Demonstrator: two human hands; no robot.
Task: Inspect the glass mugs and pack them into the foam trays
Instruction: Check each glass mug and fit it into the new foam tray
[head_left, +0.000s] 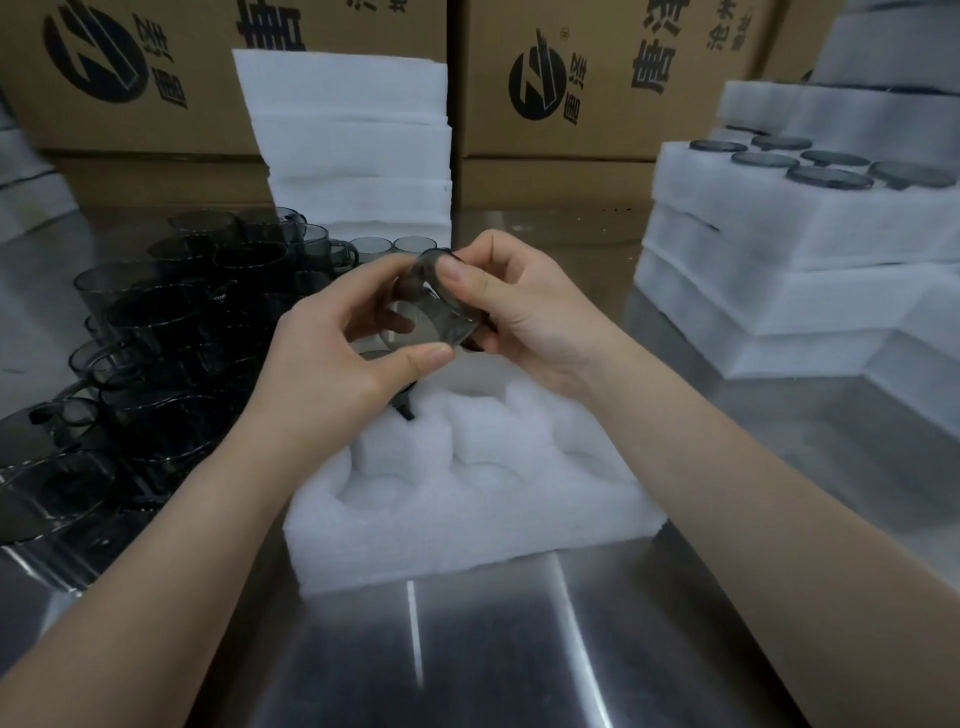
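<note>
Left hand (337, 358), right hand (524, 312): tilted mug (441, 319), handle-up

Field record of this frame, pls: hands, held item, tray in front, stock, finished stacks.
left hand: grips mug from the left
right hand: grips mug, thumb on top
mug: smoky glass, tilted, above foam tray
foam tray: on steel table, near slots empty
loose mugs: heaped left of tray
packed trays: stacked at right, top one filled
foam sheets: stacked behind, before cardboard boxes
</note>
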